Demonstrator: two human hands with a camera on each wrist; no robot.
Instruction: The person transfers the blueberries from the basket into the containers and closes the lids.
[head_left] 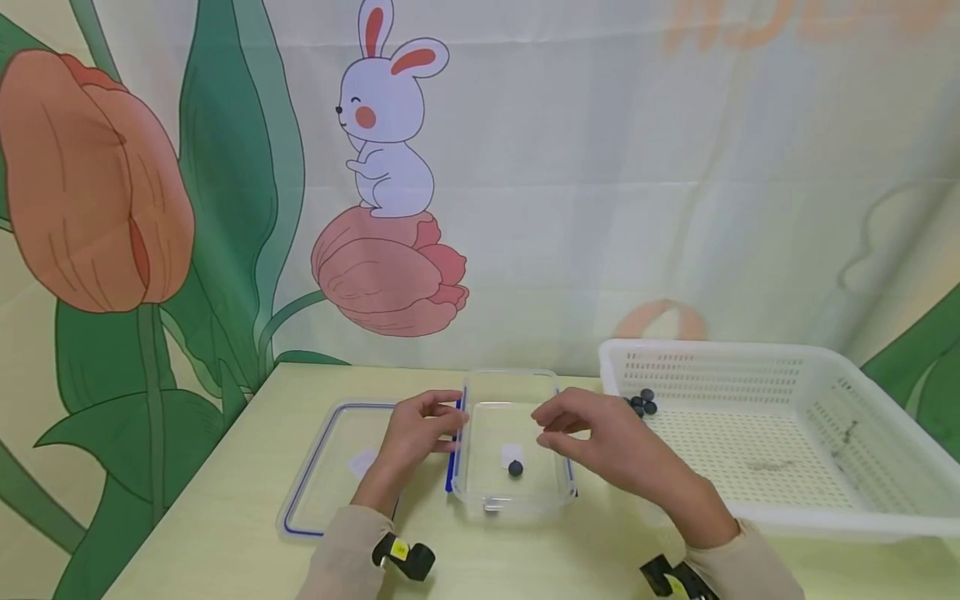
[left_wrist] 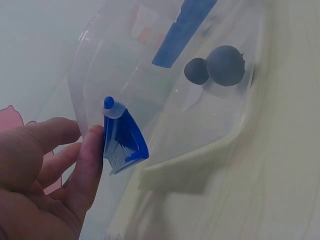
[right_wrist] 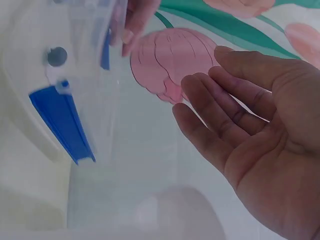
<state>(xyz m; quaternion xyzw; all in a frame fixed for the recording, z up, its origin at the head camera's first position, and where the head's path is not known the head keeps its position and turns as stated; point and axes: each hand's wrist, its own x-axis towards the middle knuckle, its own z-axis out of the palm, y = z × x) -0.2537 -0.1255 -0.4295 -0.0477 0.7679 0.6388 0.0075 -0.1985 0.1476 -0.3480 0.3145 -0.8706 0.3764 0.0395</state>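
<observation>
With the dark ball (head_left: 515, 468) lying in the clear container (head_left: 525, 503), the left hand (head_left: 415, 435) pinches its left side and the right hand (head_left: 592, 425) holds nothing, thumb and fingers parted; a steady left hold appears advisable against tipping.

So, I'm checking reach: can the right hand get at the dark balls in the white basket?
Probably yes: the right hand looks empty, and the dark balls lie at the left end of the open-topped white basket; only its rim seems in between.
</observation>
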